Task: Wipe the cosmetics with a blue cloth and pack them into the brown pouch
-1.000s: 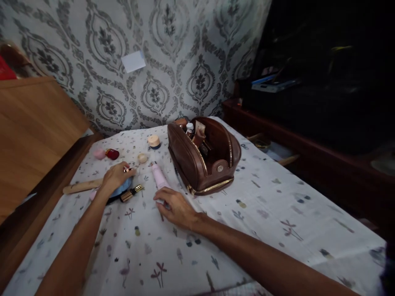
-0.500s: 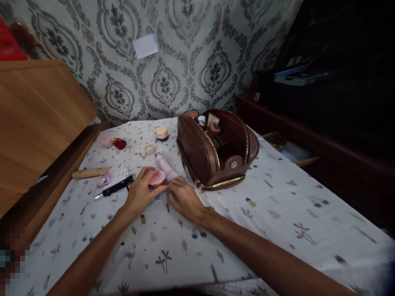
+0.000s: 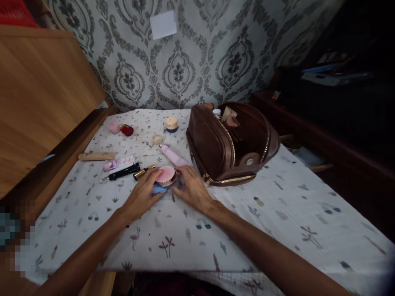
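A round pink compact point(image 3: 166, 175) with a gold-coloured rim lies in front of me, partly over a small blue item point(image 3: 159, 189) whose kind I cannot make out. At its left edge, my left hand point(image 3: 144, 193) touches it with the fingertips, thumb spread away below. My right hand point(image 3: 195, 190) is by the compact's right side, thumb and fingers apart. Just behind lies a pale pink tube point(image 3: 173, 155), its lower end close to my right fingers. A black and gold lipstick-like tube point(image 3: 143, 172) is beside my left fingertips.
An open brown cosmetic bag point(image 3: 212, 150) stands to the right, with items inside. On the left are a black pen-like tube point(image 3: 121, 172), a pink printed tube point(image 3: 119, 163) and a tan flat stick point(image 3: 98, 156). Farther back sit a cream jar point(image 3: 172, 124) and a red bottle point(image 3: 126, 130).
My hands have moved apart and loosened around the compact, which now lies lower between them. The gold and black tube has come into fuller view. The camera view has shifted.
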Demonstrator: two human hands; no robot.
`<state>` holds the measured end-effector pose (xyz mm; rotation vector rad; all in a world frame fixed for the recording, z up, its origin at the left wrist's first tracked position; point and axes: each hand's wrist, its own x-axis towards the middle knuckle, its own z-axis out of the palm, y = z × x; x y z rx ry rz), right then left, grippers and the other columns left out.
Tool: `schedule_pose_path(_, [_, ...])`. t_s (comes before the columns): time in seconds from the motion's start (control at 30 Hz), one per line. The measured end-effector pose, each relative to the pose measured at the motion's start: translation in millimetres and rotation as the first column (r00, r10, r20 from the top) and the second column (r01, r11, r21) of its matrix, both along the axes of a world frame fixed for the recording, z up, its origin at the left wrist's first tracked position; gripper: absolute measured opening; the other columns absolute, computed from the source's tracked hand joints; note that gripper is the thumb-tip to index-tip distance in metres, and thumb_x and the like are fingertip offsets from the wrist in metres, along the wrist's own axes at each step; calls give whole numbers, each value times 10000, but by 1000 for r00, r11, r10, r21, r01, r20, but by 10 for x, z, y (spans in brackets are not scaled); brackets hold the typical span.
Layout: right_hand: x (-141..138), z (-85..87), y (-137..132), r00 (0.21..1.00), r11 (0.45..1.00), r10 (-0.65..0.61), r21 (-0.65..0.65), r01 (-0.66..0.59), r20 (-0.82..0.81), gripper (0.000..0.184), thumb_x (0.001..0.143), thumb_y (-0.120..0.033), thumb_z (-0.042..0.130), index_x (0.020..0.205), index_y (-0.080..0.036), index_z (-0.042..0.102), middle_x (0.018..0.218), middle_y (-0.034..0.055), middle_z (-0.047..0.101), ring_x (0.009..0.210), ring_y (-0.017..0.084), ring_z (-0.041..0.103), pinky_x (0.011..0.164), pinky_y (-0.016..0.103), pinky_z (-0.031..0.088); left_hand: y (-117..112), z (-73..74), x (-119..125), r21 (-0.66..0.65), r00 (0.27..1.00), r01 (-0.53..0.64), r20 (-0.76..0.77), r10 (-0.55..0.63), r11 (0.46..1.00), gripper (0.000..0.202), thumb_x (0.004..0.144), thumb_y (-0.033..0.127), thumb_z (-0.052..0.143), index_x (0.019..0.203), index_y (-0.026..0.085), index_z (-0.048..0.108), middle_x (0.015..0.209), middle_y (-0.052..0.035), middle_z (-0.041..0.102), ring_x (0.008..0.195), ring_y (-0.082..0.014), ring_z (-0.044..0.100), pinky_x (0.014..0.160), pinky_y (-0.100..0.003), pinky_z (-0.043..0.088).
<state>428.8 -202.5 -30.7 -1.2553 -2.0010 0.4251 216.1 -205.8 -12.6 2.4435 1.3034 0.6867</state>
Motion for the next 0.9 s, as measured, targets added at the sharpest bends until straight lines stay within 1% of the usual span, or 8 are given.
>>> schedule_pose_path(0.17, [50,-40,-12,974,973,224,-47,-225,-36,942,718,-405,843,1493,-188,356,1363,184,555,1294,354,508,1066,565,442,-87,94,-87,-6,993,119,15,-119,993,597,836,65,496,1391,277,434,1390,-74,571,1288,-232,556,1080,-411,476])
schedule_pose_path(0.23, [79,-25,-18,959,954,280,-101,-283,-50,1034,699,-462,856,1533,-203,302,1431,193,509,1343,360,473,1091,578,418,-115,93,-149,-10,993,114,42,-113,993,604,822,57,485,1386,268,449,1353,-72,604,1260,-228,576,1065,-417,485])
schedule_pose_path(0.43, [127,67,-44,923,903,372,-192,-385,-101,975,777,-372,794,1570,-247,240,1535,155,422,1403,323,423,1147,568,364,-148,165,-223,-28,979,-131,155,134,991,261,874,175,502,1060,251,668,1067,-39,728,994,-225,683,911,-403,549])
schedule_pose_path(0.53, [128,73,-49,912,890,392,-200,-409,-119,991,761,-323,804,1572,-259,236,1558,138,400,1418,321,405,1154,563,359,-145,241,-156,-68,938,-242,238,251,968,230,906,247,502,1066,230,667,1070,-44,724,978,-232,677,895,-397,540])
schedule_pose_path(0.6, [125,60,-46,912,893,388,-190,-407,-132,998,753,-317,811,1571,-257,242,1555,141,406,1412,323,413,1146,557,373,-146,248,-91,-129,941,-191,257,219,973,253,943,311,489,1120,216,642,1096,-58,708,987,-231,669,884,-389,538])
schedule_pose_path(0.73, [115,33,-42,919,905,359,-182,-385,-161,1023,745,-374,821,1572,-248,233,1510,155,461,1367,332,468,1096,547,437,-174,137,13,-145,979,48,203,-18,988,401,912,410,604,1269,237,549,1283,-98,633,1173,-266,602,1015,-445,484])
schedule_pose_path(0.8, [109,33,-51,929,915,336,-178,-361,-153,1025,745,-416,819,1570,-243,236,1498,162,474,1354,340,481,1080,552,452,-189,61,33,-120,985,47,170,-26,992,492,873,427,665,1309,256,513,1324,-107,605,1215,-283,577,1045,-479,463])
schedule_pose_path(0.9, [99,48,-76,949,936,292,-166,-310,-122,989,760,-452,802,1561,-248,259,1485,164,484,1341,344,496,1068,551,464,-197,-13,36,-96,986,-32,162,47,995,535,852,453,693,1313,260,503,1306,-106,615,1197,-290,594,1021,-488,481])
